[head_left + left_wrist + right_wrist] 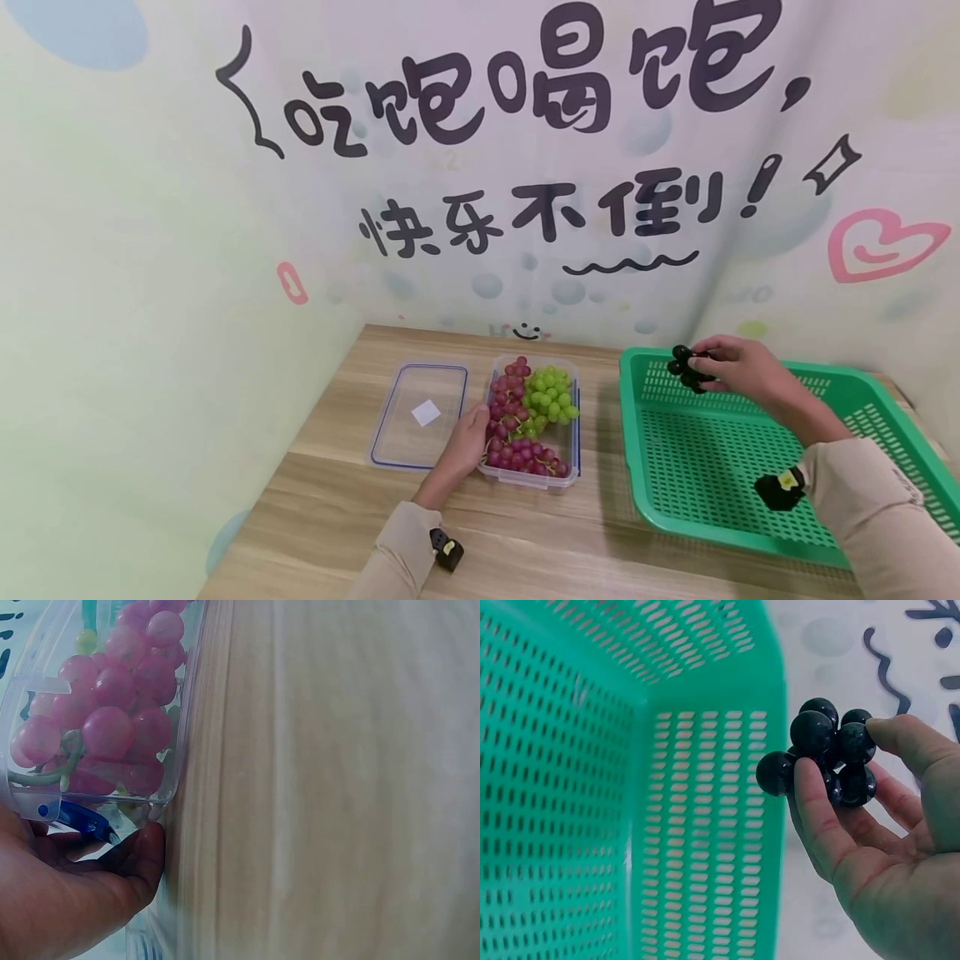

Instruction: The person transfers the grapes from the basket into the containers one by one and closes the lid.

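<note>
A small bunch of black grapes (682, 367) (814, 735) is held in the fingers of my right hand (738, 367) (900, 847), above the far left side of a green plastic basket (750, 542). My left hand (461, 442) (82, 892) grips the left side of a clear plastic container (525, 479), by a blue-edged latch (82, 819). Inside the container lie red grapes (506, 404) along the left and near sides. Green grapes (551, 392) fill its far right part, and bare container floor shows at the near right.
Left of the container a clear lid (405, 396) with a blue seal lies flat, with a white paper square (426, 412) on it. The wooden table (525, 550) meets a printed wall cloth (450, 292) at the back. The basket takes up the right side.
</note>
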A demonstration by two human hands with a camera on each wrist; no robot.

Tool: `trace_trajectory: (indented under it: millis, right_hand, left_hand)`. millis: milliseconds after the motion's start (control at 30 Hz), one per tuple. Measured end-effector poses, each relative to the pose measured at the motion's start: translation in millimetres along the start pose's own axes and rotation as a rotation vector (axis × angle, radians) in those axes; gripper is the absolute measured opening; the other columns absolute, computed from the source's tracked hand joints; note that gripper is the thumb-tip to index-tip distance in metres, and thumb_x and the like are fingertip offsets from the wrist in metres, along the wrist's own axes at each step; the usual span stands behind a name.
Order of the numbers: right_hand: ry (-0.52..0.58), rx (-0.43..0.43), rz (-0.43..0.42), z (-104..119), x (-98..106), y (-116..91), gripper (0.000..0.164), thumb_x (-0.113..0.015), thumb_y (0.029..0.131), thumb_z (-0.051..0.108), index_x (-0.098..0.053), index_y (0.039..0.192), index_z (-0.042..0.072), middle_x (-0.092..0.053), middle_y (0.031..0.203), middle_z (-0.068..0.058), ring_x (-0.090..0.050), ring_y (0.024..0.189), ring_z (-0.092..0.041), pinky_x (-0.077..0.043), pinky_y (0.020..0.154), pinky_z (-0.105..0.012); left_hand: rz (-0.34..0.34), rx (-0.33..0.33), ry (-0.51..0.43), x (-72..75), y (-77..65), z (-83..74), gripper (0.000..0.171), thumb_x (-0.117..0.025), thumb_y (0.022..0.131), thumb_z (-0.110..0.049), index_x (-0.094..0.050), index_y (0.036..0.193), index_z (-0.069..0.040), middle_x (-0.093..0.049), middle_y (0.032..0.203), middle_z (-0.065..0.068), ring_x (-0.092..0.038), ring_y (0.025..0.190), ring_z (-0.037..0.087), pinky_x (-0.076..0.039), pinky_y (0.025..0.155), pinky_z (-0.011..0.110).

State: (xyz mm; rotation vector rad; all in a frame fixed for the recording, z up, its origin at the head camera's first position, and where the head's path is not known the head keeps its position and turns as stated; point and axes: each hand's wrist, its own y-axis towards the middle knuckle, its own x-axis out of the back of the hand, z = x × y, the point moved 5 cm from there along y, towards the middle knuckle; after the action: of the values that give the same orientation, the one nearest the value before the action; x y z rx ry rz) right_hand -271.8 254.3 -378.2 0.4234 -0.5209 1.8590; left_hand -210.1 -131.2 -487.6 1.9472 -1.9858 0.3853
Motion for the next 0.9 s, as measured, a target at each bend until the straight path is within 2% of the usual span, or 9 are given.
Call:
trace_trajectory:
  millis: [200, 433, 567, 767, 900]
  right_hand:
    - [0.060, 0.010, 0.003, 17.8, -8.8, 0.8, 0.052, -0.058, 0.101, 0.027, -0.043, 0.139, -0.006, -0.047, 0.137, -0.031, -0.070, 0.095, -0.012, -0.057, 0.082, -0.027]
    - [0.107, 0.031, 0.016, 35.6, -23.1, 3.5, 0.050, -0.061, 0.100, 0.025, -0.046, 0.136, -0.005, -0.047, 0.139, -0.030, -0.070, 0.095, -0.011, -0.057, 0.084, -0.029]
    - [0.125, 0.032, 0.035, 46.5, -36.8, 5.9, 0.047, -0.062, 0.099, 0.022, -0.048, 0.135, -0.005, -0.048, 0.138, -0.030, -0.070, 0.098, -0.015, -0.057, 0.083, -0.029]
    - [0.128, 0.036, 0.080, 57.9, -61.1, 11.8, 0.042, -0.061, 0.099, 0.017, -0.050, 0.133, -0.005, -0.050, 0.136, -0.031, -0.069, 0.103, -0.023, -0.057, 0.085, -0.034]
    - [0.129, 0.030, 0.111, 63.3, -77.0, 16.0, 0.039, -0.061, 0.099, 0.015, -0.052, 0.133, -0.003, -0.051, 0.137, -0.030, -0.069, 0.103, -0.026, -0.056, 0.088, -0.039]
  left_hand:
    - [-0.006, 0.000, 0.002, 0.4, -0.3, -0.8, 0.035, -0.026, 0.108, -0.017, -0.049, 0.085, -0.005, -0.048, 0.085, 0.007, -0.048, 0.090, 0.021, -0.041, 0.082, 0.037]
    - [-0.004, 0.001, 0.014, 0.4, -0.7, -0.4, 0.035, -0.026, 0.109, -0.016, -0.050, 0.086, -0.004, -0.052, 0.090, 0.011, -0.049, 0.093, 0.023, -0.042, 0.085, 0.039]
    - [-0.007, 0.001, 0.013, 0.3, -0.8, 0.0, 0.035, -0.026, 0.108, -0.017, -0.050, 0.085, -0.004, -0.052, 0.089, 0.010, -0.049, 0.093, 0.022, -0.042, 0.085, 0.039]
    - [-0.004, 0.001, 0.005, 0.1, 0.3, 1.3, 0.036, -0.026, 0.108, -0.017, -0.048, 0.084, -0.004, -0.042, 0.080, 0.005, -0.046, 0.085, 0.020, -0.039, 0.078, 0.035]
    - [-0.006, -0.004, 0.006, 0.2, 0.6, 0.9, 0.035, -0.026, 0.108, -0.017, -0.049, 0.085, -0.004, -0.045, 0.083, 0.006, -0.047, 0.088, 0.021, -0.039, 0.080, 0.035]
